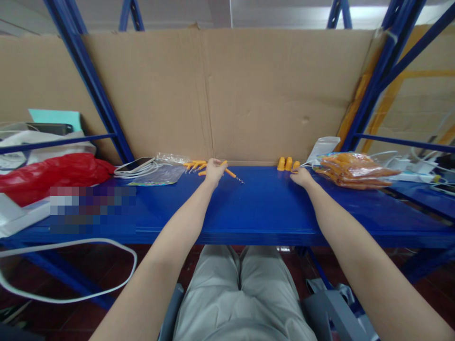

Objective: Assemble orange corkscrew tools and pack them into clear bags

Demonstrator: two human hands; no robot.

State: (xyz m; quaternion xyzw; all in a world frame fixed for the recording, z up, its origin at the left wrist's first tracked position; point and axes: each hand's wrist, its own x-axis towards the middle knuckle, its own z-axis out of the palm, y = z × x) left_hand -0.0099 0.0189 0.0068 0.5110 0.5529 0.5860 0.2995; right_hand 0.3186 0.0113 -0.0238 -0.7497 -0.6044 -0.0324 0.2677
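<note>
My left hand [214,172] is closed on a yellow corkscrew [231,173] above the blue shelf; its thin metal spiral points right and toward me. Just left of that hand lie several more yellow corkscrews [194,165] with their spirals showing. At the right, my right hand [302,175] has its fingers closed around a small yellow cap [295,165], partly hidden by the fingers. Two similar yellow caps [285,164] stand upright beside it, near the cardboard at the back.
Cardboard [256,94] walls off the back of the blue shelf [256,203]. A clear bag of orange items [351,170] lies right of my right hand. At the left are a flat plastic bag [159,175], a phone [137,164] with white cable, and a red bag [60,173].
</note>
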